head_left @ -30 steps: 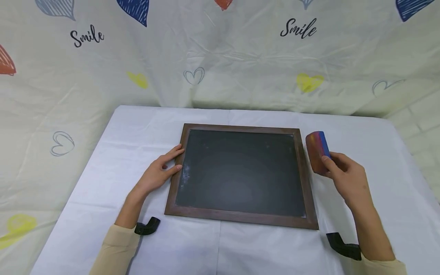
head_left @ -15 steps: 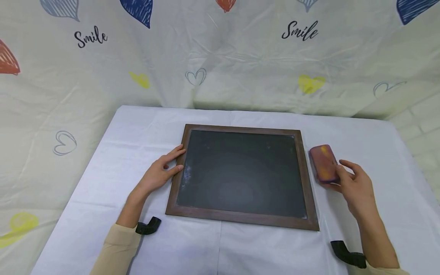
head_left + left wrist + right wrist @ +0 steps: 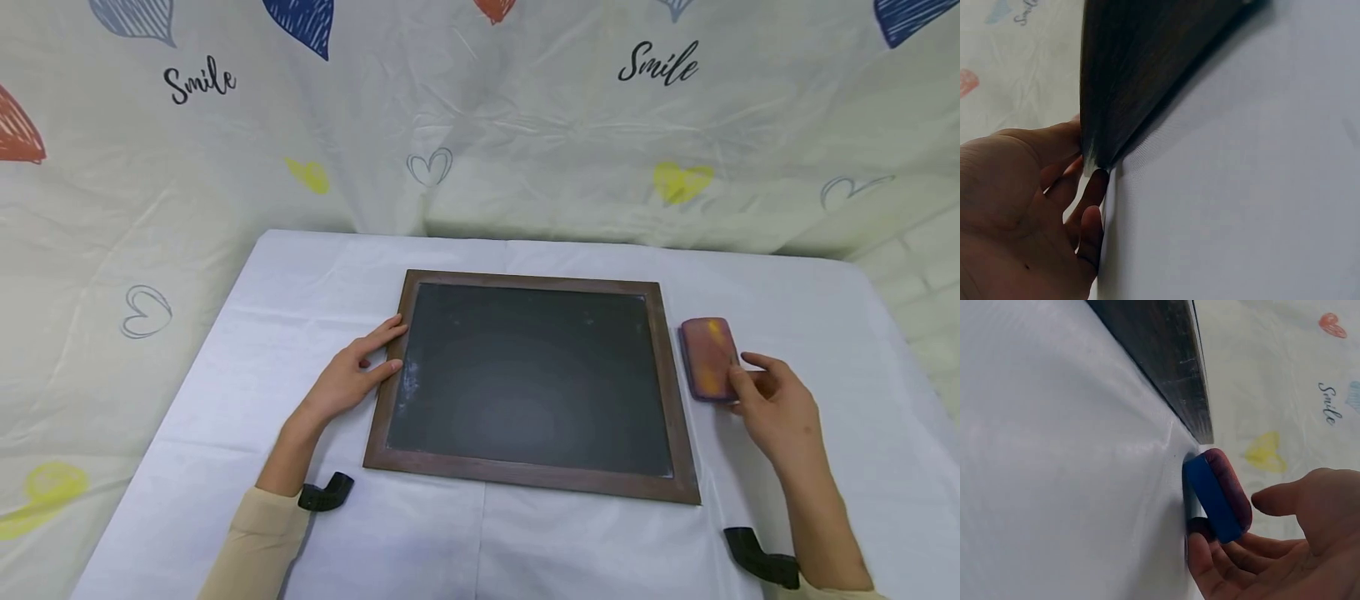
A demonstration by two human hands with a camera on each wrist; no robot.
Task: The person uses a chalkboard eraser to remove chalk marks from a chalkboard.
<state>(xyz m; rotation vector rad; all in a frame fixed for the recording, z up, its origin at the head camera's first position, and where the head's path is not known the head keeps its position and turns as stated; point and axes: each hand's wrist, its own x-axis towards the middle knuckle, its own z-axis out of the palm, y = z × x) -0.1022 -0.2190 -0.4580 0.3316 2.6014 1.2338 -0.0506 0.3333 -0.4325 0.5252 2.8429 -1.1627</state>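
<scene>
A chalkboard [image 3: 525, 383] in a brown wooden frame lies on the white-covered table, with faint chalk smudges near its left side. My left hand [image 3: 347, 375] rests on the frame's left edge, thumb and fingers spread and touching it; the left wrist view shows several fingertips against the edge. Just right of the board, my right hand [image 3: 780, 408] holds a chalkboard eraser [image 3: 708, 358] by its lower right side, thumb above and fingers beneath. The eraser's pinkish-yellow face points up, and its blue side [image 3: 1213, 499] shows in the right wrist view, tilted close to the cloth.
White cloth [image 3: 585, 542] covers the table around the board. Behind the table hangs a pale curtain [image 3: 525, 167] printed with hearts and words. A black wrist mount [image 3: 326, 492] sits at the left wrist, another black mount [image 3: 761, 558] at the right.
The eraser has turned from standing on edge to lying face up and come lower beside the board, with my right hand shifting slightly nearer. My left hand stays on the frame.
</scene>
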